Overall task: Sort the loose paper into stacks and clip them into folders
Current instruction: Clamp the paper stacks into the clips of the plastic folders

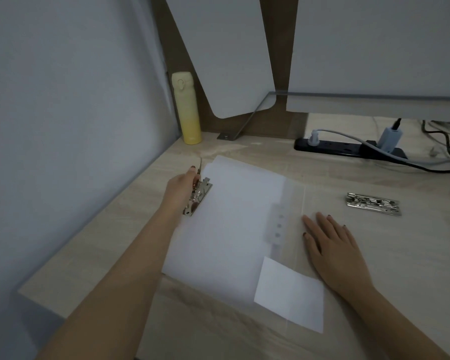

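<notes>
Left hand [181, 189] grips metal clip [199, 197], fingers half hidden

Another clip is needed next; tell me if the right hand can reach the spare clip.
Probably yes: the right hand lies flat and free, with only bare table between it and the spare clip.

Head view, sole camera: wide-angle, worn at head height, faces forward and down, close over the table [413, 242]; wall [63, 126] at left.

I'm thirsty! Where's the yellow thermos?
In the head view, the yellow thermos stands upright in the desk far left corner, against the wall, beyond the left hand.
</notes>
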`<control>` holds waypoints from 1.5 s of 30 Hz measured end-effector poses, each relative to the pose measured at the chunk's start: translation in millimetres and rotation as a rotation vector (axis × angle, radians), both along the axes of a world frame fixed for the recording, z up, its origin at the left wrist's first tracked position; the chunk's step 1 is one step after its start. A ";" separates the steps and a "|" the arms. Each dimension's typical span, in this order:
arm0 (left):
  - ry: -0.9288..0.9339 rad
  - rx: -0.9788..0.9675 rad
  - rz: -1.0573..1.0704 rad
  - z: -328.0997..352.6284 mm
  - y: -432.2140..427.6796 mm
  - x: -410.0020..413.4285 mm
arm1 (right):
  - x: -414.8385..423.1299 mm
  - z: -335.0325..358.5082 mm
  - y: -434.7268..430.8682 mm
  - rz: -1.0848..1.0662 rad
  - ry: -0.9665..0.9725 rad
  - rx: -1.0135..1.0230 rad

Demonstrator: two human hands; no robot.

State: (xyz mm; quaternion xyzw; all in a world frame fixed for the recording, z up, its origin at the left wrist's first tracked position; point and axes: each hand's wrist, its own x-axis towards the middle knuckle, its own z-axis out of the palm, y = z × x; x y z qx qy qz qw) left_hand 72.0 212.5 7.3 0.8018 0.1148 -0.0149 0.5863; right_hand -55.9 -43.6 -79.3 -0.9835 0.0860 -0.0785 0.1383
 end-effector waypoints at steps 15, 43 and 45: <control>-0.102 0.208 -0.251 -26.2 -12.8 -4.0 | -3.7 -3.1 -13.5 0.003 -0.031 0.006; -0.459 0.973 -0.622 -86.4 -225.1 -65.3 | 47.5 4.5 -106.9 -0.118 -0.077 -0.055; -0.464 0.929 -0.659 -90.2 -228.5 -65.3 | 49.2 0.6 -108.8 -0.114 -0.103 -0.065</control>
